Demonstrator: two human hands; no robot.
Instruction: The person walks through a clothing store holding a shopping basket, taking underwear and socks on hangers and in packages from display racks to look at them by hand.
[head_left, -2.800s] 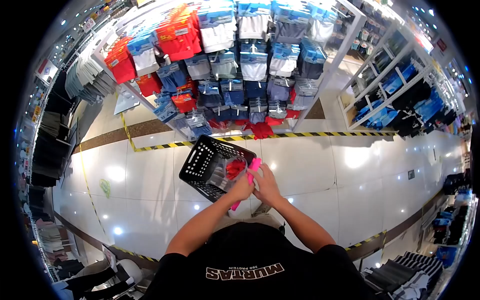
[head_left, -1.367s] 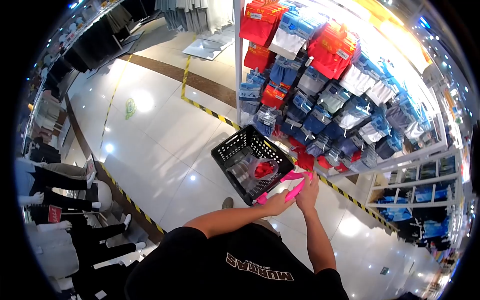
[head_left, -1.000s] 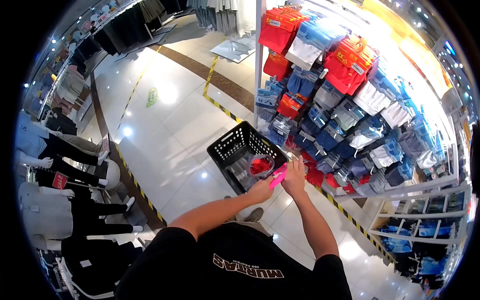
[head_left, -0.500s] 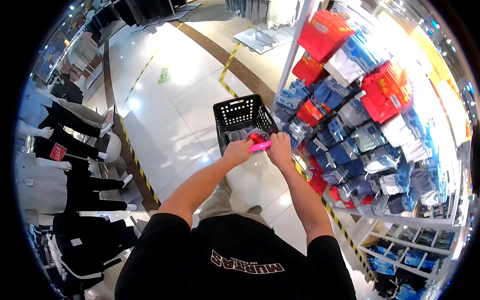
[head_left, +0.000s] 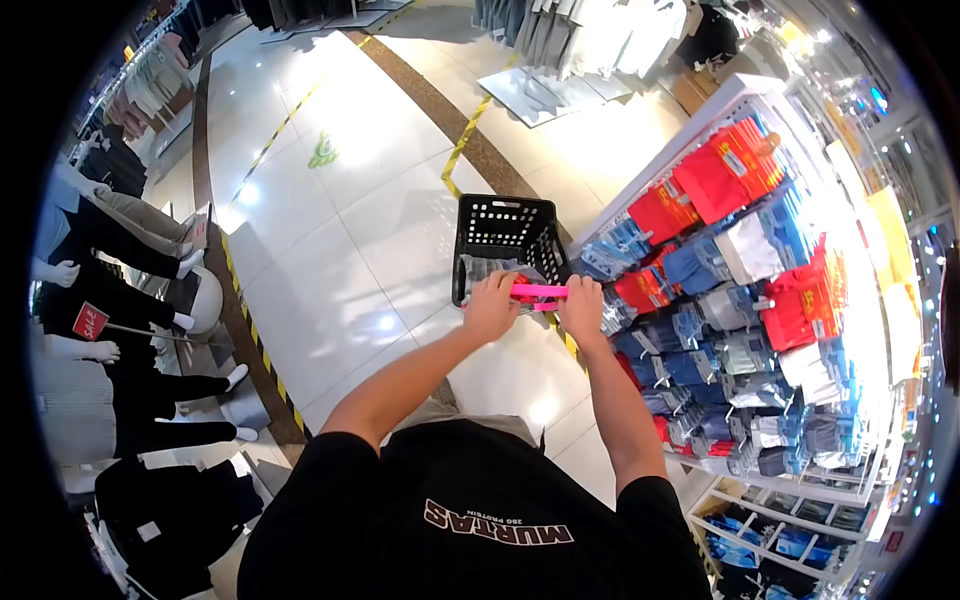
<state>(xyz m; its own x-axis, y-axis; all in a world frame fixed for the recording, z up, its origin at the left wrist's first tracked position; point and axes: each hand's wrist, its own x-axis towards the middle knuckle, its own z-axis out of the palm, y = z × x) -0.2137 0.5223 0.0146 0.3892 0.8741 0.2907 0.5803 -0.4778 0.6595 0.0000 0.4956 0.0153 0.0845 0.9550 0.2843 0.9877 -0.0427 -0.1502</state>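
Note:
A black shopping basket (head_left: 507,201) with holes in its walls hangs in front of me above the floor. My left hand (head_left: 491,306) is closed on the left end of its pink handle (head_left: 540,291), and my right hand (head_left: 581,305) grips the right end. A second pink bar shows just below the first, between my hands. Grey clothing (head_left: 484,268) lies in the near part of the basket, partly hidden by my left hand.
At right stands a white display rack (head_left: 690,150) hung with packaged red, blue, grey and white clothes. Mannequins (head_left: 115,350) and a red sale sign (head_left: 90,321) line the left side. Yellow-black tape (head_left: 462,140) marks the tiled floor (head_left: 375,200). Clothes racks stand ahead.
My hands and the basket have shifted slightly right in view. The display rack shows more of its far end. Both pink bars are visible now, and the red item in the basket no longer shows.

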